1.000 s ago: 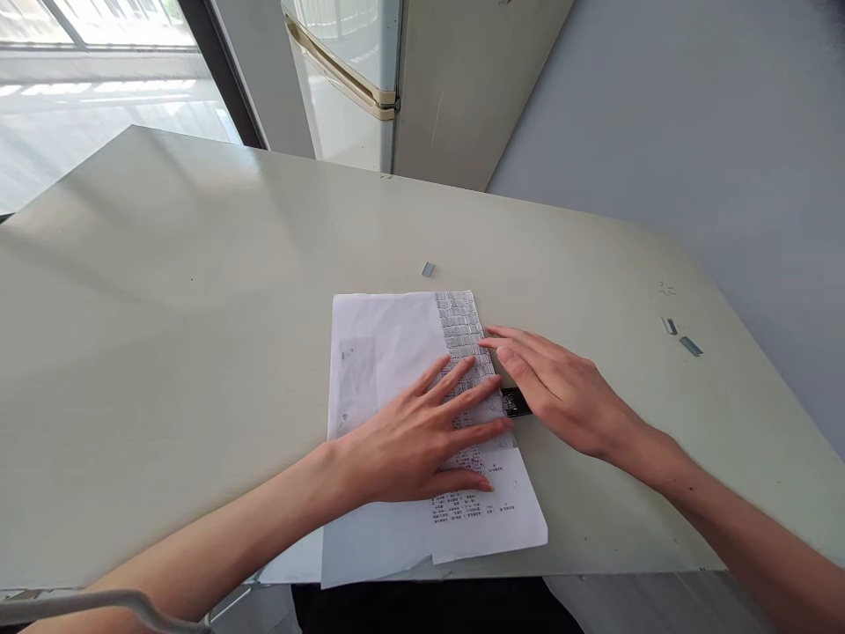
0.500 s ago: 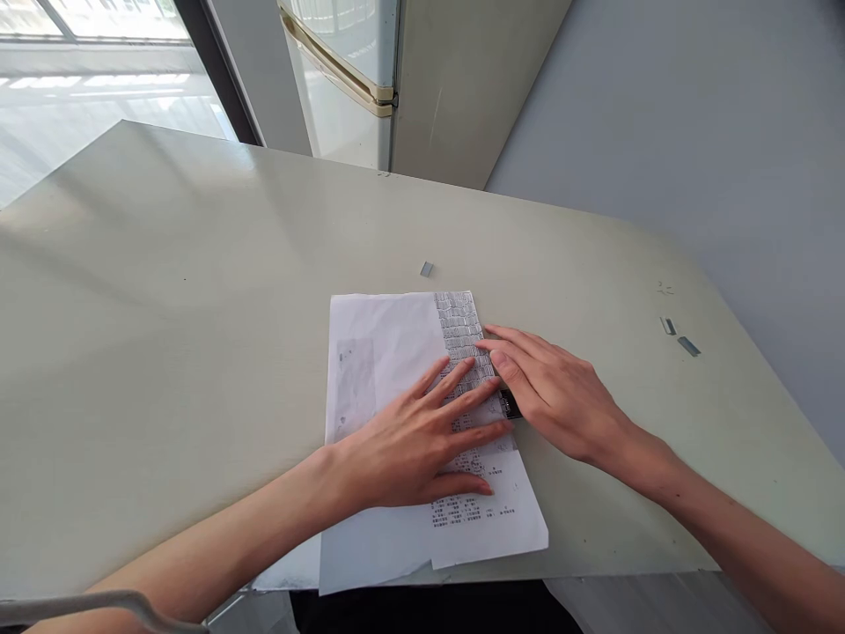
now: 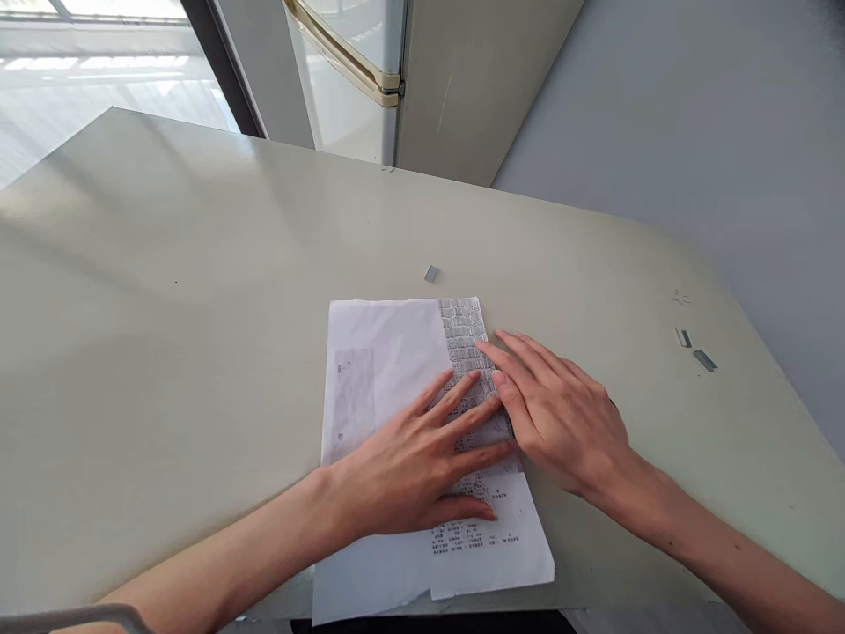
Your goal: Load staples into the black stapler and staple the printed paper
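Observation:
A stack of white printed paper sheets point(image 3: 389, 352) lies on the pale table point(image 3: 198, 291) near its front edge, with dense print along the right side. My left hand point(image 3: 422, 453) lies flat on the sheets, fingers spread and open. My right hand point(image 3: 561, 414) rests at the right edge of the paper, fingers stretched out and touching the printed strip. It covers the small black object seen earlier, which is hidden now.
A short strip of staples point(image 3: 431, 274) lies just beyond the paper. Two more staple strips point(image 3: 694, 349) lie near the table's right edge. A refrigerator point(image 3: 370, 79) stands behind the table, and a grey wall point(image 3: 693, 132) runs along the right.
My right hand has slid a little left onto the paper's edge and now hides the small black object. My left hand has stayed flat on the sheets.

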Demonstrator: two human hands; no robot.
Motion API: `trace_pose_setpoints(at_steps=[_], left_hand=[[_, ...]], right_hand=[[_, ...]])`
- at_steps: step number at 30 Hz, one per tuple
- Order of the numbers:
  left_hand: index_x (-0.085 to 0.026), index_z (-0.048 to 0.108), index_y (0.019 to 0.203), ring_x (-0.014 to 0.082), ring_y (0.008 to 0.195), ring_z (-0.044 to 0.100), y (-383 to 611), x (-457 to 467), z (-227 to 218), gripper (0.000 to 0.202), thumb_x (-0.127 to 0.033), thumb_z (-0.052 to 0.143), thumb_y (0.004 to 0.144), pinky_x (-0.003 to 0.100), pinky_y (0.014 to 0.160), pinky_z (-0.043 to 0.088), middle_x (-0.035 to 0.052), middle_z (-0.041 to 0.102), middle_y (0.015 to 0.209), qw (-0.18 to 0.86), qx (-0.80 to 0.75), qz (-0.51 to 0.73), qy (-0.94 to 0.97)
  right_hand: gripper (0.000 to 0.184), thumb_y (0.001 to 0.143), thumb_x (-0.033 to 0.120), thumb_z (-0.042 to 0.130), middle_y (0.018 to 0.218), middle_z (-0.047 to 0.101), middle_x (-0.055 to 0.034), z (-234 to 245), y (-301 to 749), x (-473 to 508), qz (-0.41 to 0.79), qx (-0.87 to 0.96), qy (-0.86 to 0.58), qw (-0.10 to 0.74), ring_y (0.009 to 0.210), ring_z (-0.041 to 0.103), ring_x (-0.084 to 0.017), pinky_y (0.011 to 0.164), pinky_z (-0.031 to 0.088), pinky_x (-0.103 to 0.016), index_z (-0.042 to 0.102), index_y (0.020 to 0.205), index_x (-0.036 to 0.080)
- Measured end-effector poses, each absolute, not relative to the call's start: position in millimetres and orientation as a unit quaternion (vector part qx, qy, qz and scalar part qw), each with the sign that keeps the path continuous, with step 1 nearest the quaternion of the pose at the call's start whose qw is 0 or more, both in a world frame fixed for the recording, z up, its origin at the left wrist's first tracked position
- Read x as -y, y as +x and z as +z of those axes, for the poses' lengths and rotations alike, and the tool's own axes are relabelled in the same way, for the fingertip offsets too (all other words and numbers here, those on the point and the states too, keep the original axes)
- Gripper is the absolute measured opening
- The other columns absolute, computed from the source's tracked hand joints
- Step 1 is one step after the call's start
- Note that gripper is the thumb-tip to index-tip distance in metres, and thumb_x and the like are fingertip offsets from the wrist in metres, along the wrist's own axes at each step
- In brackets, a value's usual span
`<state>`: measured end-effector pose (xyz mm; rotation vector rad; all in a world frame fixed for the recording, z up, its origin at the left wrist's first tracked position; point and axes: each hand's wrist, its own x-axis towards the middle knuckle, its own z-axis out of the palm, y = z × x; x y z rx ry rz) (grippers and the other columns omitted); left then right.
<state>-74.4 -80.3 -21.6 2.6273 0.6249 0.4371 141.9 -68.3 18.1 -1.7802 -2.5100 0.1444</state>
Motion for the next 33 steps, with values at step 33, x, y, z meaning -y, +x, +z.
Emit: trace_pose_setpoints(at_steps=[33], left_hand=[[-0.025, 0.052, 0.157, 0.0387, 0.162, 0.015, -76.7, 79.8, -20.8, 0.066, -0.063, 0.055, 0.104, 0.061, 0.132, 0.019, 0.0101, 0.025, 0.175, 0.19, -0.223, 0.135, 0.947]], right_hand=[[0.056, 0.112, 0.05, 0.024, 0.164, 0.052, 0.0044, 37.9, 162.1, 60.7, 0.256, 0.75, -0.607, 0.055, 0.155, 0.043, -0.024, 0.127, 0.04, -0.052, 0.056, 0.154, 0.034]])
